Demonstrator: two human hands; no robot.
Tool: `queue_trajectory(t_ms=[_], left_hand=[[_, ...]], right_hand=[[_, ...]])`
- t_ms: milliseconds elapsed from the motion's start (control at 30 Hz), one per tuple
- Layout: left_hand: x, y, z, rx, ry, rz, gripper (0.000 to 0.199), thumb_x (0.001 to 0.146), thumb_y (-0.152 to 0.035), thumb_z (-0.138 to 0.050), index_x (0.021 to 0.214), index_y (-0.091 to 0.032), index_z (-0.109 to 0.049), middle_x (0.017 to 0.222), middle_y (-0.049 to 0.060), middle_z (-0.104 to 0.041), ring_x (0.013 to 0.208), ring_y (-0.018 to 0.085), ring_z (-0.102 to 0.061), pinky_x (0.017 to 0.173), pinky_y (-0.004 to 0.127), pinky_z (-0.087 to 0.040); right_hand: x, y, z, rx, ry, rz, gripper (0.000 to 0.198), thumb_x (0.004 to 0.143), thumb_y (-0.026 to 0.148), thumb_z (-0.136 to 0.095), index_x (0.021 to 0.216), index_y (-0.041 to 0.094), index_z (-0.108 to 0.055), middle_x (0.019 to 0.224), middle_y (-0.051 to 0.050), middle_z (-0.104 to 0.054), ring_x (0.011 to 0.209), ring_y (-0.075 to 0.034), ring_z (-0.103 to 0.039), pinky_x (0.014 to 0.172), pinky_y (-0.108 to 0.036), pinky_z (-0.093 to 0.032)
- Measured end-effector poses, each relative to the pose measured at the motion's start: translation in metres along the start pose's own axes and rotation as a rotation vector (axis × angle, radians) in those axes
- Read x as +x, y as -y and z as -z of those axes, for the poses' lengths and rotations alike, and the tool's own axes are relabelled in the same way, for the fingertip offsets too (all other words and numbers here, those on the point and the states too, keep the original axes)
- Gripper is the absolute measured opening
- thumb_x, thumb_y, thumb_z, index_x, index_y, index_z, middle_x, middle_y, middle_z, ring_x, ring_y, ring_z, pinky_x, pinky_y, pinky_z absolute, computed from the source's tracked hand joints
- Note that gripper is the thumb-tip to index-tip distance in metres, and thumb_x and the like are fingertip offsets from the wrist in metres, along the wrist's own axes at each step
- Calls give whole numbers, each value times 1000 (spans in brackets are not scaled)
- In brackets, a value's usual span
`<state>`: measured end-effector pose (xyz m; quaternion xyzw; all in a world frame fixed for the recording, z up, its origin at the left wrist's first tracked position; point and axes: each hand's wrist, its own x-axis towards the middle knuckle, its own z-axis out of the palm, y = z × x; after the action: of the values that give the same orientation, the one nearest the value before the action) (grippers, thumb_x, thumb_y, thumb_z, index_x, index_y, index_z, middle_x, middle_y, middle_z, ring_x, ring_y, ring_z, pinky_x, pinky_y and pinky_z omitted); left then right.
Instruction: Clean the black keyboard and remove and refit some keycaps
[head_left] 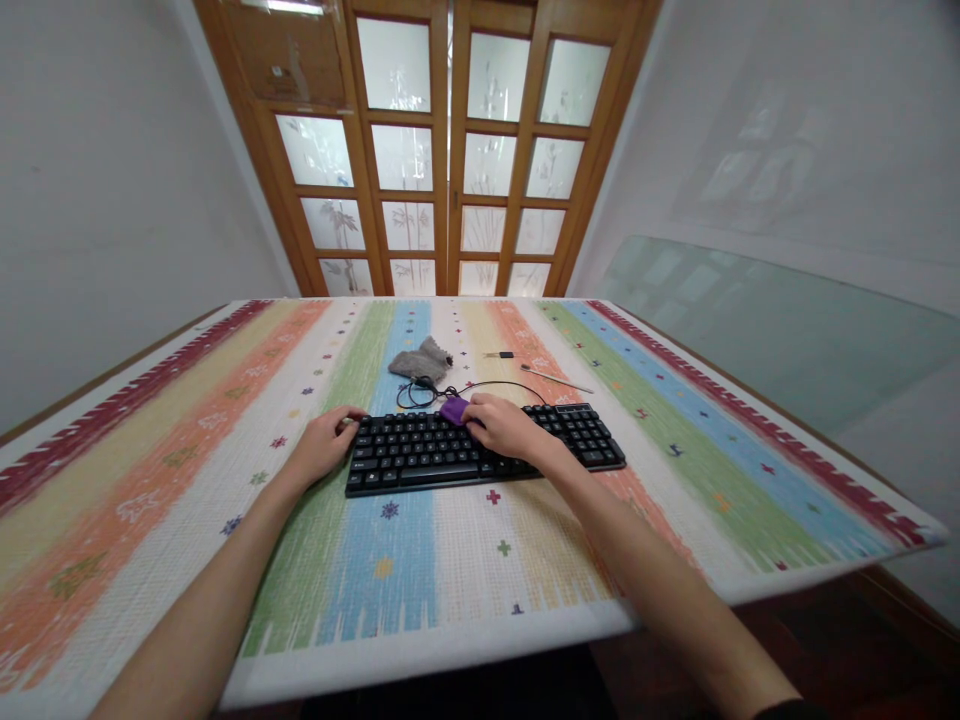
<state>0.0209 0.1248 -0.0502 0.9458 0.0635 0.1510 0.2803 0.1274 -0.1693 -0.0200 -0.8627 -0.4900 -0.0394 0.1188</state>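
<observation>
A black keyboard (420,462) lies flat on the striped tablecloth in front of me, keys up. My left hand (326,442) is closed on its upper left corner, fingers along the back edge and thumb at the side. Pinched in my right hand (501,425) is a small purple cloth (453,409), touching the keyboard's top rows just left of the middle. That hand and its forearm cover part of the keys on the right. Behind the keyboard runs its black cable (495,384), bunched in loops near the purple cloth.
A crumpled grey cloth (421,358) rests beyond the cable loops. Farther right are a small item with a black end (505,355) and a thin brush-like stick (555,379). The tablecloth (292,530) reaches the table's near edge. Walls and glazed wooden doors (450,150) stand around the table.
</observation>
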Motion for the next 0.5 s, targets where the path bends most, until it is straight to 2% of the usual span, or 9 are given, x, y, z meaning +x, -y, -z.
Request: queue_trajectory(t_ms=[367, 500], left_hand=[[0, 3, -1, -11, 8, -10, 37, 77, -38, -42, 95, -18, -67, 89, 6, -73, 75, 22, -65, 79, 34, -52], [0, 3, -1, 2, 1, -15, 38, 77, -37, -42, 95, -18, -68, 87, 6, -73, 73, 21, -64, 79, 33, -52]], right_hand=[[2, -13, 9, 60, 74, -5, 21, 82, 10, -54, 92, 14, -72, 89, -8, -68, 84, -19, -59, 78, -26, -40], [0, -16, 14, 13, -28, -108, 19, 85, 12, -52, 90, 13, -70, 91, -10, -68, 86, -20, -58, 78, -27, -40]])
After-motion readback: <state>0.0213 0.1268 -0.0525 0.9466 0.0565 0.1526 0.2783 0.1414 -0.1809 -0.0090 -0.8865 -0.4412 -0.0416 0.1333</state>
